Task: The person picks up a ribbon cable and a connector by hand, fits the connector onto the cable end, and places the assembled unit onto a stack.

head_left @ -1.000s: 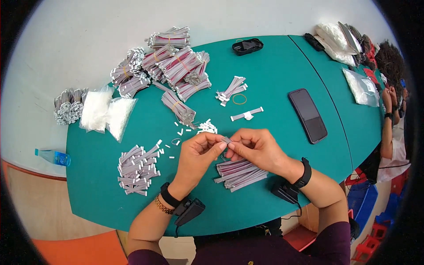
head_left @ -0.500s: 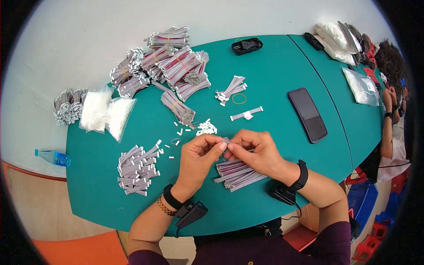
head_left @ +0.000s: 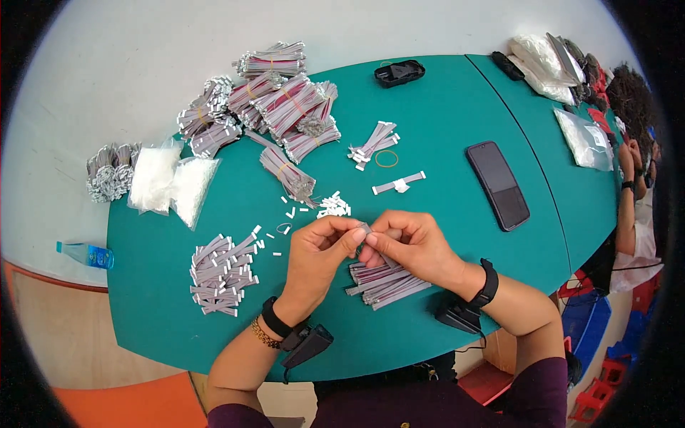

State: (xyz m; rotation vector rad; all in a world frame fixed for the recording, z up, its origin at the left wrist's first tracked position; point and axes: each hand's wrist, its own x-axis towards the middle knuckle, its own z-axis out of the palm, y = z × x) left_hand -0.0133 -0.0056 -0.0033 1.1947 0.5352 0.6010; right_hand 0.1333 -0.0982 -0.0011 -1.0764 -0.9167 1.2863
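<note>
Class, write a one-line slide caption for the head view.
Both hands, left hand and right hand, pinch a small grey strip above a loose strip pile on a teal table.

light: bright, even, diffuse, from overhead.
shadows: short and soft, close under the left hand [head_left: 322, 258] and right hand [head_left: 410, 246] on the teal oval table [head_left: 442, 114].
glare: faint sheen on the black flat phone [head_left: 498, 184], right of the hands.
focus: sharp around the hands; softer at the table's far end.
distortion: fisheye; table edges bend, black vignette rings the frame.
</note>
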